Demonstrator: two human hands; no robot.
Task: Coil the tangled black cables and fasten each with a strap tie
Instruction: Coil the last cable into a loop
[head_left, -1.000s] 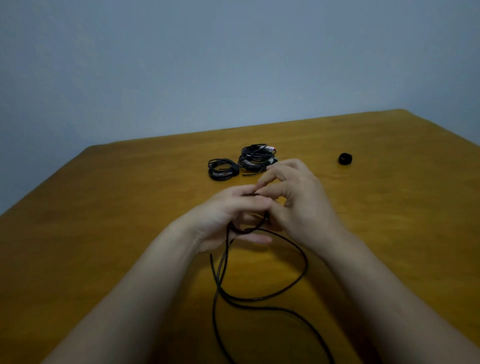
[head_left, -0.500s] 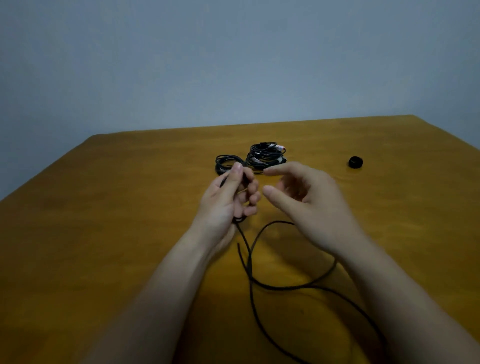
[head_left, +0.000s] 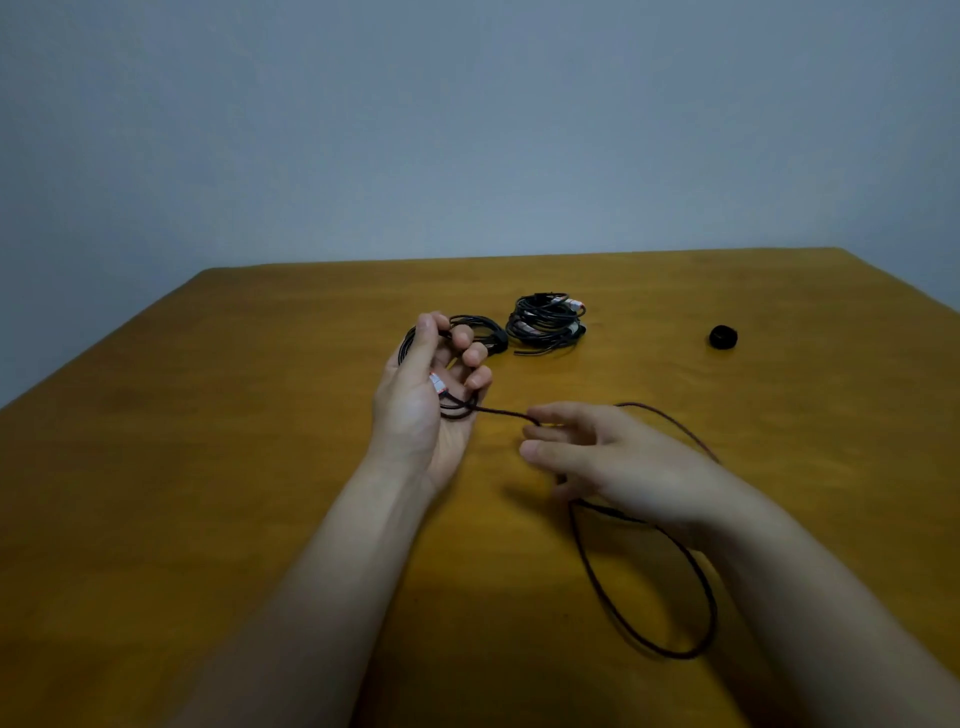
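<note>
My left hand (head_left: 431, 395) is raised palm-up over the wooden table (head_left: 208, 467), its fingers curled round a few turns of a black cable (head_left: 644, 587) and a white plug end. From there the cable runs right to my right hand (head_left: 613, 462), which pinches it between thumb and forefinger. The loose remainder loops on the table under and right of my right wrist. A coiled cable (head_left: 483, 332) fastened with a strap lies just behind my left hand. A second bundle (head_left: 545, 322) lies to its right.
A small black roll of strap tape (head_left: 722, 337) sits at the back right of the table. A plain grey wall stands behind the table's far edge.
My hands have drawn apart: the right one moved right and toward me, pulling the cable out. The left one turned palm-up with the turns in it. The loose loop shifted right.
</note>
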